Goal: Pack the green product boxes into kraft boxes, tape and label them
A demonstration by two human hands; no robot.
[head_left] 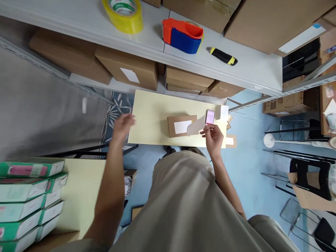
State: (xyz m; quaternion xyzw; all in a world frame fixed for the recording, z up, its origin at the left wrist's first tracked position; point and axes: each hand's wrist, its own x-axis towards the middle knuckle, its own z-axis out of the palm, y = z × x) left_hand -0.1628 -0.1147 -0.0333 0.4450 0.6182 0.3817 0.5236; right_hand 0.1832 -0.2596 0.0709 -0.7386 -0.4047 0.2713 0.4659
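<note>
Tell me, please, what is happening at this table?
A person's right hand holds a curled white paper sheet, which overlaps the right end of a brown rectangular cardboard box in this view. A phone with a lit pinkish screen is just beyond that hand. The left hand, blurred and apparently empty, is near the left end of the pale yellow rectangular table.
</note>
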